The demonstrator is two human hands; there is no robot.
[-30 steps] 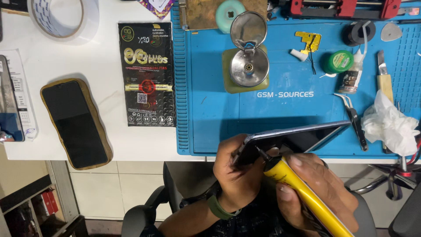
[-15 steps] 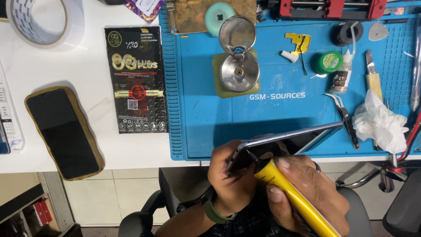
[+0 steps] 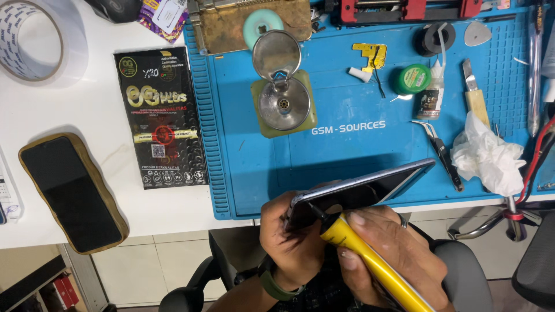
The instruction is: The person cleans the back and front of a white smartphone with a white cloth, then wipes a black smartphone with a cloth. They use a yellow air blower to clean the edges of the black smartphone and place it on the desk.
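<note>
- The left hand (image 3: 292,242) grips the dark phone (image 3: 361,190) at its near end, tilted on edge just off the bench's front edge, exposing the seam to the tool.
- The right hand (image 3: 393,254) wraps the yellow tool (image 3: 370,260), tip touching the phone's edge.
- Tweezers (image 3: 442,151) and crumpled tissue (image 3: 488,156) lie near the blue mat (image 3: 347,156)'s right edge, probably for quick reach.

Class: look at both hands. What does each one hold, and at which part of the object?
The left hand grips the phone at its lower-left end. The right hand holds the yellow-handled tool along its handle, close to the tip.
</note>
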